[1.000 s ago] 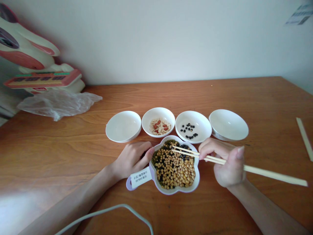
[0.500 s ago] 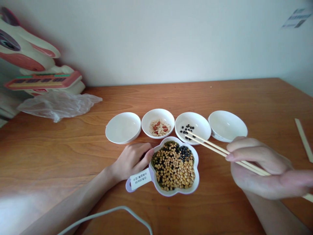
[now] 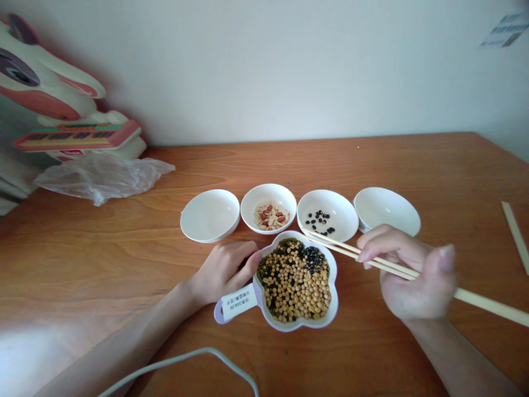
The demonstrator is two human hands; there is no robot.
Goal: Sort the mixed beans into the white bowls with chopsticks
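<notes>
My right hand [image 3: 407,273] is closed around a pair of wooden chopsticks [image 3: 372,261], whose tips hover over the near rim of a white bowl with black beans [image 3: 349,220]. I see nothing between the tips. On the left, my left hand [image 3: 227,270] rests on the table, thumb and curled fingers against the rim of a flower-shaped, lilac-edged dish with a labelled handle [image 3: 239,302]. Mixed beans [image 3: 291,289], tan, yellow, green and black, fill this dish; the black beans [image 3: 314,258] cluster at its upper right.
Beside the black-bean bowl stands a white bowl of peanuts [image 3: 270,215]. Empty white bowls stand at the left [image 3: 210,216] and right [image 3: 386,212] ends. Behind are a plastic bag [image 3: 103,176] and a toy keyboard [image 3: 78,138]. A cable [image 3: 185,355] crosses in front; a pale strip [image 3: 516,237] lies right.
My right hand and the chopsticks have moved left and toward me, the tips going from inside the black-bean bowl to its near rim. The left hand keeps its place on the dish.
</notes>
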